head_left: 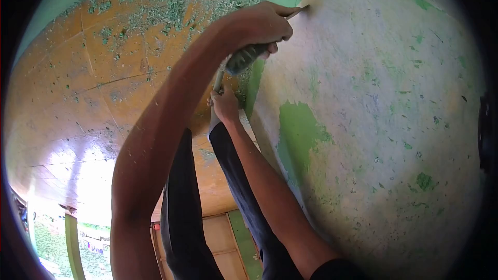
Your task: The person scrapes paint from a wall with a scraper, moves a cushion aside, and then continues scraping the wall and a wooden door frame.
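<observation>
My left hand (pixel 267 25) reaches up to the wall, closed around a scraper with a thick dark handle (pixel 245 60). Its thin blade (pixel 297 12) points at the bare plaster, its tip at or very near the surface. Lower down, my right hand (pixel 226 105) is closed by my knee, with a narrow pale stick-like piece (pixel 218 81) rising from its fingers. What kind of object that is, I cannot make out. The wall (pixel 358 98) is mostly stripped to whitish plaster, with a large green paint patch (pixel 300 132) and smaller scraps still on it.
Green paint flakes (pixel 171 0) lie thick on the orange tiled floor (pixel 67 93) along the far wall, thinning towards me. My dark-trousered legs (pixel 184 212) extend below my hands. Bright light enters at the lower left, near a yellowish post (pixel 74 246). A panelled wooden door (pixel 223 243) shows at the bottom.
</observation>
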### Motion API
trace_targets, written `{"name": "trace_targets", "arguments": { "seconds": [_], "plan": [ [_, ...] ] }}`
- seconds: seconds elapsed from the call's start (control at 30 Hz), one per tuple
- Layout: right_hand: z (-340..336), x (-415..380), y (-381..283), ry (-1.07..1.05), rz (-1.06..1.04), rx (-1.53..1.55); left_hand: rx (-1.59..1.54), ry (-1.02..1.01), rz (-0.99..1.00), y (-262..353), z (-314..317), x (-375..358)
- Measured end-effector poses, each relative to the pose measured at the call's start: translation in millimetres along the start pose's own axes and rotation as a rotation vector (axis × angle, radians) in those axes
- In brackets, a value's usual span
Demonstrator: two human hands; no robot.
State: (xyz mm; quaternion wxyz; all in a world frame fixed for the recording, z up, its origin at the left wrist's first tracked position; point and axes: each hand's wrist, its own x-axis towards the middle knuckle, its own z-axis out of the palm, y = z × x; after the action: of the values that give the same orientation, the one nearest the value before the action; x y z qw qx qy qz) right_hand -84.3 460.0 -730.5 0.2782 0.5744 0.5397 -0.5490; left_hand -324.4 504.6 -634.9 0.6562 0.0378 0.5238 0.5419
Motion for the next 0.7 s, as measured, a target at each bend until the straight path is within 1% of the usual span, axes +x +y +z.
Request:
{"name": "trace_targets", "arguments": {
  "seconds": [0.1, 0.13, 0.17, 0.23, 0.3, 0.37, 0.4, 0.43, 0.5, 0.57, 0.63, 0.7],
  "plan": [
    [1.8, -14.5, -11.6, -0.037, 0.007, -0.079, -0.045, 0.016, -0.036, -6.8, -12.0, 18.0],
    [0.1, -14.1, -14.7, -0.037, 0.004, -0.084, -0.071, -0.039, -0.044, -6.3, -17.9, 19.9],
    [-1.0, -14.5, -17.6, -0.043, 0.015, -0.129, -0.069, -0.04, -0.044, -9.4, -13.7, 20.2],
    [6.9, -14.5, -8.2, -0.063, 0.028, -0.169, -0.048, 0.116, 0.01, -0.5, 8.8, 3.3],
    [8.7, -10.1, -0.3, 0.049, -0.408, -0.25, -0.076, 0.136, 0.029, 0.0, 16.4, 8.0],
    [7.5, -4.4, 1.5, 0.031, -0.371, -0.255, 0.034, 0.129, 0.075, -1.4, 9.0, 12.8],
    [9.8, -7.2, -1.7, 0.001, -0.33, -0.254, 0.08, 0.148, 0.064, -2.4, 3.0, 25.3],
    [11.4, -12.2, -13.1, -0.01, -0.332, -0.259, 0.077, 0.16, 0.062, -1.2, -1.7, 30.7],
    [9.5, -16.5, -34.6, 0.011, -0.102, -0.211, 0.113, 0.169, -0.023, 5.9, -7.5, 35.3],
    [8.4, -11.4, -33.5, -0.006, -0.1, -0.206, 0.153, 0.135, 0.008, 3.8, -1.1, 27.6],
    [7.9, -10.0, -34.6, -0.018, -0.097, -0.205, 0.018, 0.068, 0.034, 11.4, 7.9, -1.2],
    [11.4, -14.6, -36.3, 0.023, -0.09, -0.211, 0.029, 0.093, 0.009, 3.1, -2.3, 16.5]
  ]
}}
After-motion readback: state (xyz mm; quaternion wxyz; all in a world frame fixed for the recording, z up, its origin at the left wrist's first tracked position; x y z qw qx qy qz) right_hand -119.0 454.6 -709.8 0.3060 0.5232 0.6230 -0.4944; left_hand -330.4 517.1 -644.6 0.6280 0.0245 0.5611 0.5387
